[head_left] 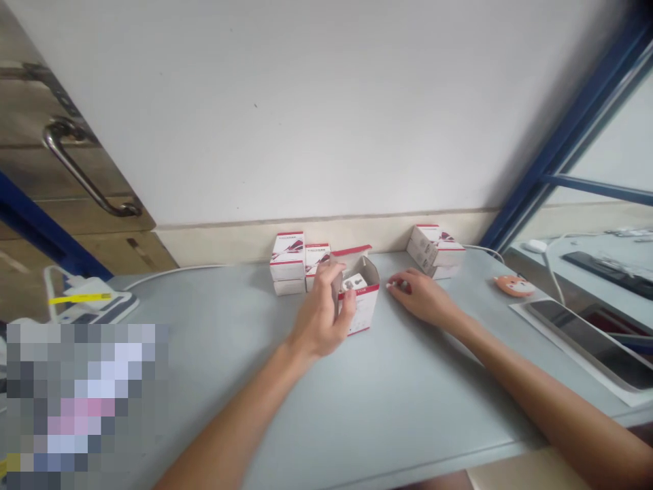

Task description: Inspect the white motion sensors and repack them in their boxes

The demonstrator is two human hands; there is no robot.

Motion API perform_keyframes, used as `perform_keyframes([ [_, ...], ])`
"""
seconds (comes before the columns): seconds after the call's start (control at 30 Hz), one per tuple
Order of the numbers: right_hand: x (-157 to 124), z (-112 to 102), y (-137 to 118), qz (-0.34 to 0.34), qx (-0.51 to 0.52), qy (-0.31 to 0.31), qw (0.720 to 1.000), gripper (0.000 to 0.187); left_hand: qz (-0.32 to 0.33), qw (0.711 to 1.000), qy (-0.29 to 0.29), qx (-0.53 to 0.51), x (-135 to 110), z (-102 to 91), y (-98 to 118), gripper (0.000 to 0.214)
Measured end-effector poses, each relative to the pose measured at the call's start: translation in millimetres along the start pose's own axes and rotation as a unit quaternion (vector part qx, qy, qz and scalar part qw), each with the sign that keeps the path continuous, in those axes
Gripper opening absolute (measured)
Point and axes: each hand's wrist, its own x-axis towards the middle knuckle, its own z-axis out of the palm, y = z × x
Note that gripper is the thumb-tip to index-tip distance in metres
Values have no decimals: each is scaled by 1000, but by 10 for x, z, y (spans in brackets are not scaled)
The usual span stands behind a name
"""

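My left hand (326, 309) grips an open white-and-red carton (363, 299) standing on the grey table (316, 401), fingers wrapped round its left side. The carton's top flap is up and a small white part shows inside. My right hand (421, 294) rests on the table just right of the carton, fingers curled over a small red-and-white item (399, 285) that I cannot name. Closed cartons of the same kind (288, 262) are stacked behind the left hand, and two more (435, 250) lie behind the right hand by the wall.
A white cable (168, 272) runs along the wall's foot. An orange round object (514, 285) and a dark tablet on white paper (592, 340) lie at right. A scale-like device with yellow tape (86, 303) sits at left, by a door with a metal handle (86, 173).
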Motion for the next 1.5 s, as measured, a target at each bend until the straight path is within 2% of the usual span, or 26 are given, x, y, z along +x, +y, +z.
perform_keyframes([
  [0.07,-37,-55,-80,-14,21,18,1000,27,6,1000,-6,8,19,-10,21,42],
  [0.13,-117,-191,-259,-41,68,68,994,23,10,1000,-1,17,41,-19,36,42],
  [0.2,-248,-381,-533,-103,131,141,976,19,11,1000,7,20,56,-19,39,41],
  [0.3,-456,-642,-1004,-209,139,235,939,19,19,1000,12,4,57,0,22,43],
  [0.33,-497,-695,-1139,-245,119,251,929,16,24,1000,11,-6,51,8,13,43],
  [0.37,-515,-729,-1249,-280,83,241,925,9,27,999,9,-16,44,17,3,44],
  [0.43,-483,-748,-1378,-303,-19,202,931,10,22,999,9,-32,26,33,-15,46],
  [0.53,-334,-745,-1377,-253,-119,141,950,17,8,999,13,-49,-1,51,-27,47],
  [0.6,-230,-768,-1314,-223,-98,112,963,20,6,999,9,-52,-12,60,-25,48],
  [0.67,-151,-807,-1251,-205,-28,80,975,27,8,999,8,-46,-17,65,-22,48],
  [0.77,-73,-848,-1191,-192,72,18,979,37,15,999,18,-36,-16,73,-29,49],
  [0.83,-40,-829,-1169,-173,116,-9,978,30,17,999,26,-27,-15,80,-38,49],
  [0.9,-22,-763,-1151,-119,172,-14,978,15,13,999,37,-15,-13,87,-42,48],
  [0.97,-28,-653,-1135,-53,255,-14,965,25,14,999,44,-9,-10,87,-38,48],
  [1.03,-64,-514,-1116,-18,359,-4,933,40,20,999,44,-3,-8,76,-26,48],
  [1.1,-123,-368,-1092,-21,448,33,893,41,19,999,31,15,-9,58,-14,42],
  [1.17,-183,-240,-1055,-57,479,81,872,37,13,999,22,36,-14,39,-5,30],
  [1.3,-226,-108,-947,-165,430,124,879,28,-11,999,35,30,-22,31,12,21],
  [1.43,-214,-115,-911,-165,449,132,868,18,-87,995,39,7,-15,55,40,42],
  [1.5,-229,-131,-943,-176,439,121,873,16,-109,993,37,5,-16,64,51,52],
])
